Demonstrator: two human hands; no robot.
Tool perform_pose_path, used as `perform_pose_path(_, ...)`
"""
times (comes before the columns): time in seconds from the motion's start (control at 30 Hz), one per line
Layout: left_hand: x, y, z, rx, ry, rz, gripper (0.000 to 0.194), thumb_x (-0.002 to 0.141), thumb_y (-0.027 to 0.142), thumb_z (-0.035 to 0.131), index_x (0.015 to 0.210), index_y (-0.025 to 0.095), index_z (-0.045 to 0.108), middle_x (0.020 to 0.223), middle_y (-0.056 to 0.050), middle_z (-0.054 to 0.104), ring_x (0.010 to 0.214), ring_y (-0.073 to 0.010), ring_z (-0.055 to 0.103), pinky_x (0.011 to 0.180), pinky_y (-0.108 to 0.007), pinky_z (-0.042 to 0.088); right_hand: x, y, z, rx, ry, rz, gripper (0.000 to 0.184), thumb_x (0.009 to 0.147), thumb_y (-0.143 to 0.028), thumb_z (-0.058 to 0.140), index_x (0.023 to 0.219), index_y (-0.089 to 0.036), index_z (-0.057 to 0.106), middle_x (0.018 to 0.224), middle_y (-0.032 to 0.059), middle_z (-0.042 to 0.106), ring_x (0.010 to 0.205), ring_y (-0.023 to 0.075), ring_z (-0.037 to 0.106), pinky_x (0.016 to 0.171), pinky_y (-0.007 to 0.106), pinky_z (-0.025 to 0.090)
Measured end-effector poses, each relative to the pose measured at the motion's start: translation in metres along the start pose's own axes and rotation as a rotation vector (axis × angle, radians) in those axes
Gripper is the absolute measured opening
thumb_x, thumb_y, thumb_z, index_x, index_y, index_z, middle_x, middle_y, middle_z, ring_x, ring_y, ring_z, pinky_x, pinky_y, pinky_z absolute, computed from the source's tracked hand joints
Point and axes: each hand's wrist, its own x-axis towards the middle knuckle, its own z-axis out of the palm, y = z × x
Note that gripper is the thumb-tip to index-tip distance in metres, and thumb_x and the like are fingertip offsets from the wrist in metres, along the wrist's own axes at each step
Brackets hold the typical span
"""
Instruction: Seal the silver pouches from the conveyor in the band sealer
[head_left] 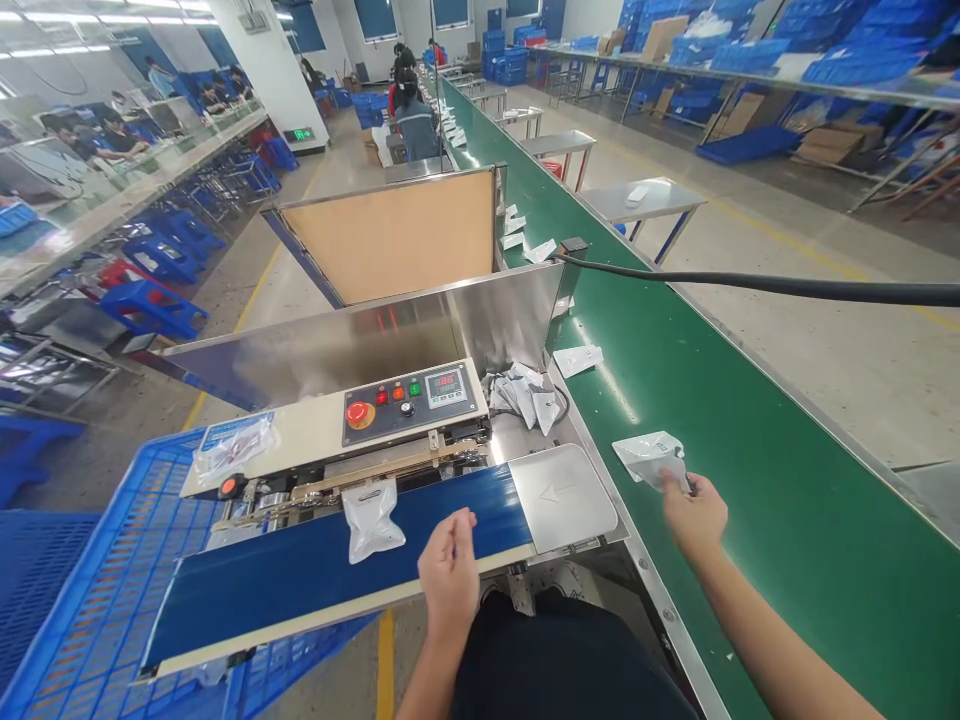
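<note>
My right hand (696, 515) is over the green conveyor belt (780, 500), its fingers closed on the lower right corner of a white plastic pouch (646, 455). My left hand (450, 570) hovers at the near edge of the band sealer's blue belt (262, 580), fingers curled together with nothing visible in them. Left of that hand, a puffed white pouch (373, 520) sits with its top edge at the sealing strip of the band sealer (409, 405). A heap of white pouches (525, 393) lies on the metal surface beside the sealer's control panel.
Another pouch (578, 360) lies farther up the green belt. A steel partition (375, 335) stands behind the sealer, and a black cable (750, 283) crosses above the conveyor. Below left is a blue basket (90, 590). People sit farther off along the line.
</note>
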Motion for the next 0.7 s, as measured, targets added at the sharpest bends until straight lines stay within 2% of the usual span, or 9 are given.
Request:
perform_pose_path(0.1, 0.004, 0.024, 0.042, 0.065, -0.250, 0.211, 0.040, 0.103, 0.052, 0.061, 0.115, 0.020, 0.083, 0.119, -0.015, 0.083, 0.113, -0.0306, 0.078, 0.103, -0.047, 0.062, -0.035, -0.050, -0.015, 0.127, -0.085, -0.114, 0.060, 0.086, -0.074, 0.062, 0.101, -0.017, 0.075, 0.078, 0.0101, 0.074, 0.072, 0.0274, 0.066, 0.073, 0.040, 0.054)
perform_pose_path(0.2, 0.013, 0.045, 0.072, 0.073, -0.366, 0.361, 0.042, 0.103, 0.050, 0.062, 0.129, 0.021, 0.079, 0.135, -0.015, 0.078, 0.127, -0.0323, 0.072, 0.112, -0.048, 0.057, -0.072, -0.099, -0.017, 0.252, -0.401, -0.340, 0.046, 0.089, -0.065, 0.067, 0.098, -0.021, 0.077, 0.089, 0.0078, 0.079, 0.080, 0.0252, 0.070, 0.080, 0.036, 0.056)
perform_pose_path(0.3, 0.020, 0.052, 0.080, 0.049, -0.388, 0.330, 0.042, 0.107, 0.050, 0.053, 0.122, 0.022, 0.081, 0.123, -0.013, 0.082, 0.114, -0.0296, 0.076, 0.102, -0.041, 0.059, -0.098, -0.125, -0.006, 0.372, -0.706, -0.414, 0.043, 0.088, -0.063, 0.071, 0.097, -0.021, 0.079, 0.089, 0.0060, 0.079, 0.081, 0.0233, 0.069, 0.079, 0.034, 0.057)
perform_pose_path(0.4, 0.021, 0.042, 0.073, 0.031, -0.334, 0.190, 0.049, 0.108, 0.054, 0.049, 0.101, 0.020, 0.083, 0.094, -0.008, 0.082, 0.086, -0.0245, 0.074, 0.077, -0.031, 0.056, -0.110, -0.124, 0.006, 0.525, -0.884, -0.316, 0.053, 0.087, -0.069, 0.069, 0.099, -0.019, 0.079, 0.084, 0.0052, 0.076, 0.077, 0.0217, 0.067, 0.074, 0.033, 0.056)
perform_pose_path(0.5, 0.021, 0.025, 0.067, 0.017, -0.276, 0.074, 0.055, 0.104, 0.061, 0.052, 0.084, 0.018, 0.079, 0.072, -0.004, 0.072, 0.066, -0.0197, 0.061, 0.061, -0.027, 0.045, -0.114, -0.116, 0.019, 0.556, -0.898, -0.217, 0.054, 0.085, -0.070, 0.068, 0.090, -0.018, 0.079, 0.075, 0.0044, 0.072, 0.068, 0.0196, 0.062, 0.066, 0.031, 0.052)
perform_pose_path(0.6, 0.029, 0.014, 0.068, 0.014, -0.211, -0.015, 0.054, 0.098, 0.062, 0.059, 0.070, 0.018, 0.074, 0.063, -0.002, 0.064, 0.061, -0.0178, 0.054, 0.059, -0.027, 0.039, -0.113, -0.116, 0.034, 0.473, -0.776, -0.130, 0.044, 0.081, -0.062, 0.071, 0.079, -0.018, 0.078, 0.071, 0.0042, 0.072, 0.065, 0.0195, 0.061, 0.062, 0.030, 0.050)
perform_pose_path(0.7, 0.044, 0.011, 0.072, -0.057, -0.119, -0.188, 0.047, 0.089, 0.057, 0.070, 0.062, 0.019, 0.071, 0.060, -0.001, 0.061, 0.060, -0.0172, 0.051, 0.058, -0.027, 0.038, -0.106, -0.127, 0.051, 0.418, -0.683, 0.000, 0.034, 0.077, -0.051, 0.069, 0.075, -0.018, 0.076, 0.071, 0.0038, 0.073, 0.063, 0.0191, 0.061, 0.059, 0.029, 0.049)
